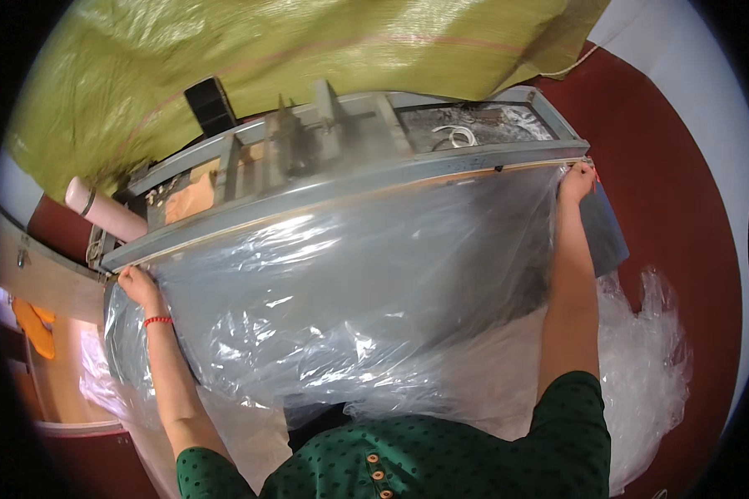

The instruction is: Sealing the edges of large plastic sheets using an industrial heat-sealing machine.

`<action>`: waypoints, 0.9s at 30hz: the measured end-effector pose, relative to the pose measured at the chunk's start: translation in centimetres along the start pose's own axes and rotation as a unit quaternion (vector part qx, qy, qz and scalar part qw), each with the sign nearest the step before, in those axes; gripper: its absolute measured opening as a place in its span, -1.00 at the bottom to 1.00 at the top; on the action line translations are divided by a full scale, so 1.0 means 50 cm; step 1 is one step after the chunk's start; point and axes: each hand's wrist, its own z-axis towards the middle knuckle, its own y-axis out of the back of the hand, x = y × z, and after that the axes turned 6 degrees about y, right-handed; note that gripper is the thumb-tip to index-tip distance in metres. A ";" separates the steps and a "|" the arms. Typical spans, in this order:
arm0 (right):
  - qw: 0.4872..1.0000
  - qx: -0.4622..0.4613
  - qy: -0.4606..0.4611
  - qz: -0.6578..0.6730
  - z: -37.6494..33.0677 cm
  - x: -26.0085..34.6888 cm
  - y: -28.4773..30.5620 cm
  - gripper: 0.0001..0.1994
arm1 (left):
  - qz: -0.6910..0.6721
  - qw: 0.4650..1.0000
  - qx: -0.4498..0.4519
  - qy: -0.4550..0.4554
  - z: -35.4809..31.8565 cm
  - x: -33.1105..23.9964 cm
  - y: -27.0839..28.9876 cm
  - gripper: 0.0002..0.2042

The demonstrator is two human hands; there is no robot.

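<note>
A wide clear plastic sheet (308,291) is stretched between my two hands, with its far edge along the front of a long grey metal frame (308,195). My left hand (139,287) is closed on the sheet's left end, near the frame's front left corner. At the far right end my right hand (576,181) pinches the sheet beside the frame's right corner. A pale wooden strip (441,176) runs along the frame's front edge. The sheet's near part hangs in shiny folds toward my body.
A pink bottle (108,209) lies tilted at the frame's left end. Behind stand a black phone-like slab (211,104) and a yellow-green tarp (324,41). A white cord coil (459,135) lies in the frame's right compartment. Crumpled clear plastic (641,374) heaps at right.
</note>
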 end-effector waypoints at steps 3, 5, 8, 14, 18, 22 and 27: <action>0.966 0.166 -0.137 0.146 0.018 -0.002 0.031 -0.73 | -0.145 0.967 0.151 0.146 -0.028 -0.045 -0.006 -0.84; 0.991 0.110 -0.059 0.052 -0.053 0.128 0.026 -0.72 | -0.187 0.943 0.209 0.178 -0.036 -0.096 0.057 -0.88; 0.979 0.081 0.188 0.007 -0.139 0.317 0.035 -0.77 | -0.262 0.899 0.323 0.138 -0.043 -0.178 0.132 -0.96; 0.777 0.366 0.489 0.150 -0.455 0.668 0.084 -0.83 | -0.389 0.865 0.298 0.109 -0.031 -0.235 0.332 -0.92; 0.658 0.723 0.151 0.145 -0.544 0.660 0.106 -0.91 | -0.379 0.882 0.241 0.142 -0.038 -0.224 0.375 -0.97; 0.700 0.686 0.116 0.159 -0.495 0.577 0.139 -0.89 | 0.031 0.949 0.307 -0.062 -0.046 -0.145 0.417 -0.89; 0.880 0.446 0.165 0.005 -0.268 0.302 0.205 -0.82 | 0.101 0.819 0.428 -0.367 -0.193 -0.252 0.428 -0.62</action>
